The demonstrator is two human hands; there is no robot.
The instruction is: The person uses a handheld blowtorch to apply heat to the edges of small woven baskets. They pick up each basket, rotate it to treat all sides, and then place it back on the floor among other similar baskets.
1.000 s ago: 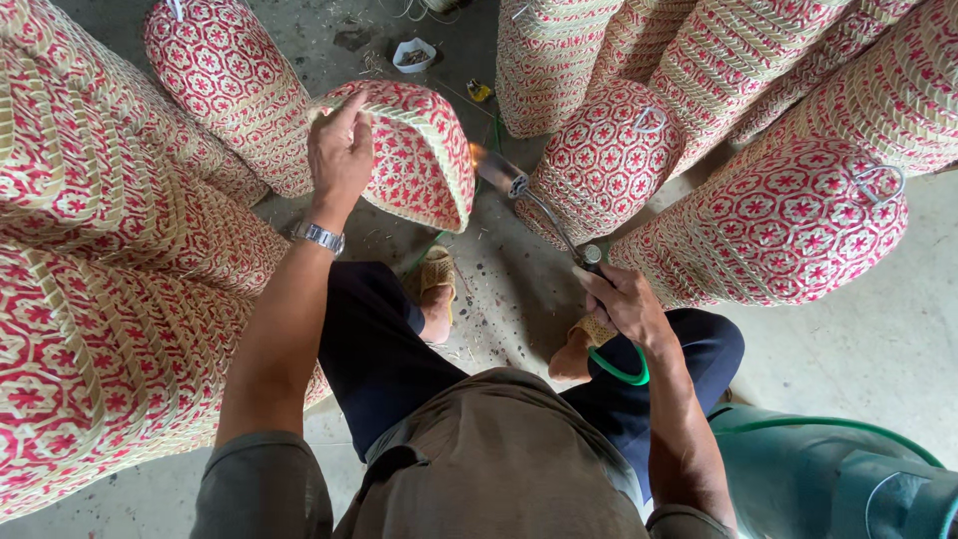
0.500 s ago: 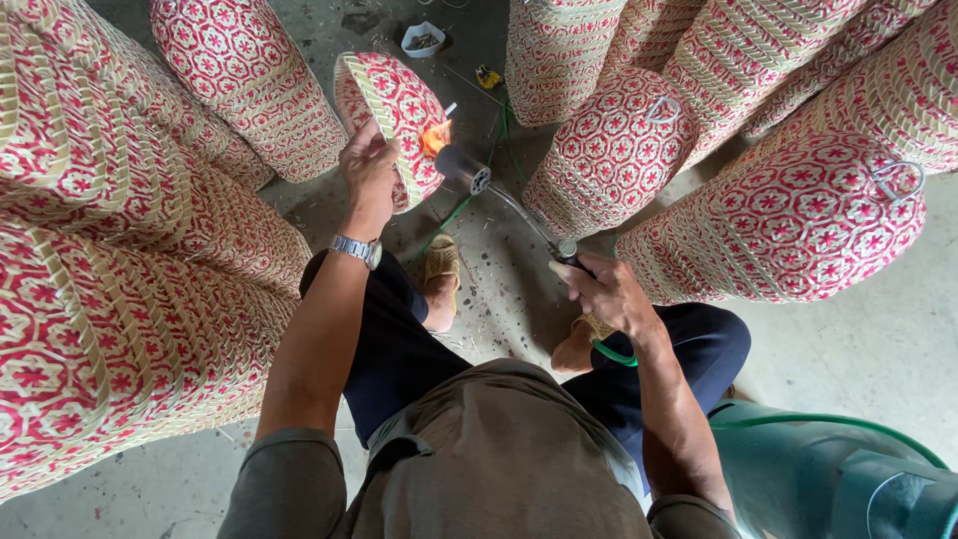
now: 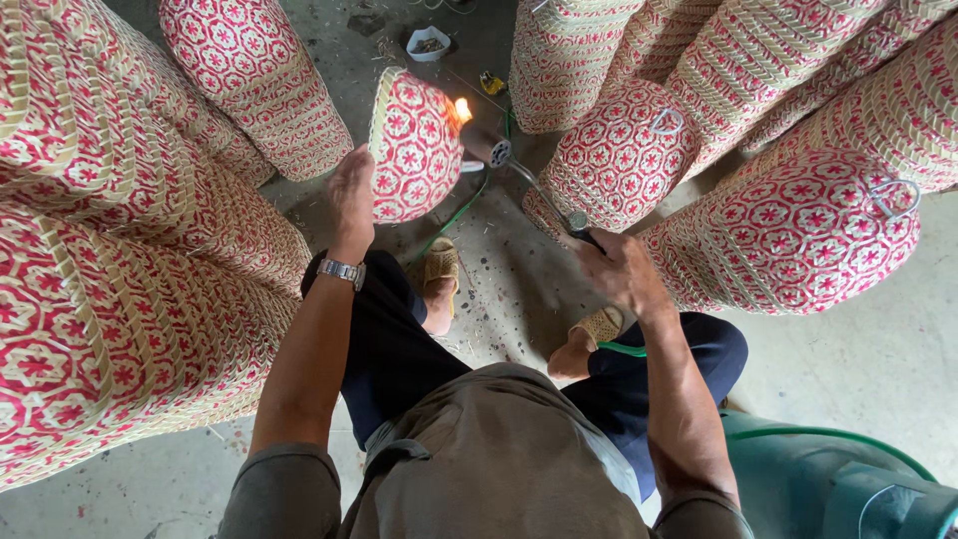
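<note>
My left hand (image 3: 351,200) holds a small woven basket (image 3: 414,143), red and cream with a flower pattern, by its near edge, tipped on its side above the floor. My right hand (image 3: 619,268) grips the handle of a gas torch (image 3: 539,185) whose metal tube reaches toward the basket. A small orange flame (image 3: 462,110) burns at the basket's upper right rim. A green hose (image 3: 454,215) runs from the torch across the floor. I sit with my knees apart, in tan woven sandals (image 3: 436,268).
Stacks of the same red and cream baskets stand on the left (image 3: 120,250), at the back (image 3: 254,80) and on the right (image 3: 788,230). A small white dish (image 3: 429,43) lies on the concrete floor. A green gas cylinder (image 3: 848,489) stands at lower right.
My left hand has turned the basket on edge and drawn it nearer. The torch has swung up toward its rim, and the flame now burns there.
</note>
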